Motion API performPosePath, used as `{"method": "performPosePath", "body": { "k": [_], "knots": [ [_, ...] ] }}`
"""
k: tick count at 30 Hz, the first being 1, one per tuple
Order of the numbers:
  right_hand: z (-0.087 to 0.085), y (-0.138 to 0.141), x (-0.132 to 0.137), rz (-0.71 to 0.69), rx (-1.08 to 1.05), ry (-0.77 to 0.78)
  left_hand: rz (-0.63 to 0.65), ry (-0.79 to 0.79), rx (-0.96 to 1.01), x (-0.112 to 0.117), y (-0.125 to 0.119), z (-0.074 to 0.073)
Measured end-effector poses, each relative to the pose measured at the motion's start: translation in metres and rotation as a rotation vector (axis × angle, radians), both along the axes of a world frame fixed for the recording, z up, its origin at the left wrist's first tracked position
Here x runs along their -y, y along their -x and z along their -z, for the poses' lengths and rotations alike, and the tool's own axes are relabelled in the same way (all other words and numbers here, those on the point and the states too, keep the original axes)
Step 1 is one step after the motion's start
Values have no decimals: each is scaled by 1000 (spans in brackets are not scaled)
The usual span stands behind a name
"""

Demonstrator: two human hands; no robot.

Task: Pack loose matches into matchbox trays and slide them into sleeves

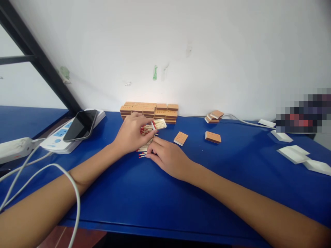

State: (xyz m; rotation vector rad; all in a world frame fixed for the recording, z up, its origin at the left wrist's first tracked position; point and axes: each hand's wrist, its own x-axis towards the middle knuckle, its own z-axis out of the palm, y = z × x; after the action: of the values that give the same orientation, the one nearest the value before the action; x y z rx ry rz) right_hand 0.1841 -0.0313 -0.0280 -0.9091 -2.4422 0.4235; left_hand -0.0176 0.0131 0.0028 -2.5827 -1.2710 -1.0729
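My left hand (131, 135) is closed on an open matchbox tray (157, 124) filled with red-tipped matches, holding it just above the blue table (144, 193). My right hand (167, 156) rests on the table beside it, fingers pinched on loose matches (142, 152) from a small pile under both hands. Most of that pile is hidden by my fingers.
A stack of brown matchboxes (150, 111) stands against the white wall. Single brown boxes (181, 138) (213, 137) lie to the right, with a small heap (214, 116) behind. White trays (293, 153) lie far right. A phone (80, 125) rests on a power strip at left; white cables (51, 172) cross the front-left.
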Motion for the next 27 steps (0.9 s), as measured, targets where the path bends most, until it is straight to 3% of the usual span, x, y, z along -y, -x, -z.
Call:
{"method": "performPosePath", "body": {
  "k": [14,18,22,27],
  "knots": [
    [0,-2,1,18,47,-20,8,6,-15,0,1,-1],
    [-7,-17,-4,21,32,-94,11,-22,-22,-2,2,1],
    [-16,-42,-19,147,-80,-205,81,-32,-30,-2,1,2],
    [-20,-58,-34,229,-145,-206,180,7,-25,3,-4,2]
  ]
}}
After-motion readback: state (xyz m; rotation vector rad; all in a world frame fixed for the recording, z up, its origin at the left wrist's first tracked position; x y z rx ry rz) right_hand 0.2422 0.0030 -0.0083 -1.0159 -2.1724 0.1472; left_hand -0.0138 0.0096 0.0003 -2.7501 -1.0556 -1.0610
